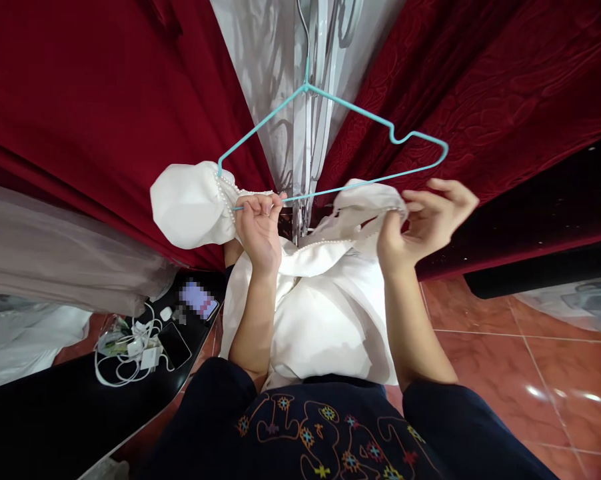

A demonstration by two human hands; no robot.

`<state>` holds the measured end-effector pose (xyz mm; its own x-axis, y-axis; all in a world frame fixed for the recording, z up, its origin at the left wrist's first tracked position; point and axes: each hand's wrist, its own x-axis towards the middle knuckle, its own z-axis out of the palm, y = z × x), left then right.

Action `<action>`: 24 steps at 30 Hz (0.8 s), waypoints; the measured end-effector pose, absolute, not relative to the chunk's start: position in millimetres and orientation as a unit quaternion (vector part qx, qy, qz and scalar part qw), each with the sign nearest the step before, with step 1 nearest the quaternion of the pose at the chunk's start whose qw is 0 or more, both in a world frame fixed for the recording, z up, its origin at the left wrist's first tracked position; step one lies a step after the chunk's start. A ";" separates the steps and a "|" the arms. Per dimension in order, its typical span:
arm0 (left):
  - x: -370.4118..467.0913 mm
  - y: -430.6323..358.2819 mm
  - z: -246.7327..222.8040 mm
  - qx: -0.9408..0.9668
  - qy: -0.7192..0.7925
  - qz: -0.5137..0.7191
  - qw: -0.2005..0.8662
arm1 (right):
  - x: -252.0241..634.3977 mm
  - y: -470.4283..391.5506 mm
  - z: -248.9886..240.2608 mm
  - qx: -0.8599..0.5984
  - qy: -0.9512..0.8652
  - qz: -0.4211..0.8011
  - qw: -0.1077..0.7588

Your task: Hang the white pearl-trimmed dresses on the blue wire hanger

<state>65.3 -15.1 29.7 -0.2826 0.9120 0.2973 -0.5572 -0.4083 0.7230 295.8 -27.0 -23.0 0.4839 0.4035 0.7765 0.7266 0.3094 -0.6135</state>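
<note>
A turquoise clothes hanger [350, 104] hangs in front of me, its hook going up out of view. The left end of the hanger is inside the puffed sleeve of a white dress [325, 320] with a pearl-trimmed neckline. My left hand [260, 230] is closed round the hanger's bottom bar, beside that sleeve. On the other side, my right hand [420, 223] pinches the dress's other shoulder edge between thumb and fingers, just below the hanger's bare right end. The dress's skirt drapes down over my lap.
Dark red curtains [105, 80] hang on both sides, with white fabric between them. At left, a black tabletop [45, 407] carries phones [174, 345], chargers and tangled white cables [125, 373]. Reddish floor tiles [485, 360] lie at right.
</note>
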 end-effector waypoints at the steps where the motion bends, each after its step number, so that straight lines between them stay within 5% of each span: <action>1: 63.3 -14.5 31.7 0.359 0.256 0.760 0.477 | 305.5 -24.0 -22.9 -0.555 -0.476 -0.159 0.663; 24: 43.3 -8.7 34.1 0.365 0.246 0.750 0.494 | 369.9 6.9 46.0 -0.518 -0.410 0.005 0.751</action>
<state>43.3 -8.7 34.1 -0.2463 0.9201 0.3047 -0.5616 -0.3917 0.7288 369.9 6.9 46.0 0.6640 0.4322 0.6102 0.4168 0.4635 -0.7819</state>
